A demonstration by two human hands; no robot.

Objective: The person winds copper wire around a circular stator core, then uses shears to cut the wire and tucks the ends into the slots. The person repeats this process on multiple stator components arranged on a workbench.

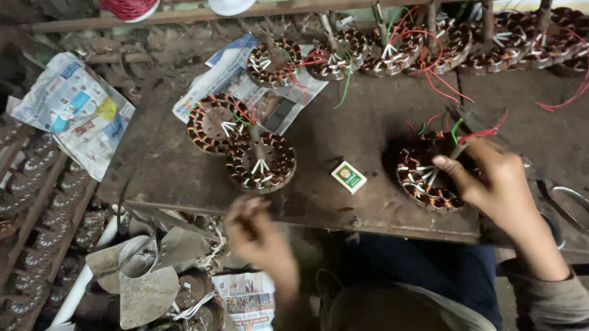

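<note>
Dark worktop under my right hand, fingers closed steadying a wound coil; my left hand blurred, grip unclear.

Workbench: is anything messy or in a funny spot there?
Yes. Two copper-wound coil rings lie overlapping, one partly over the other, instead of lined up like the row of rings at the back. Crumpled newspaper hangs off the workbench's left edge. A small matchbox lies askew by itself.

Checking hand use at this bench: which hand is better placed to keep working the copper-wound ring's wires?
Right. The right hand already rests on the copper-wound stator ring by its coloured wires; the blurred left hand is off it, at the bench edge.
</note>
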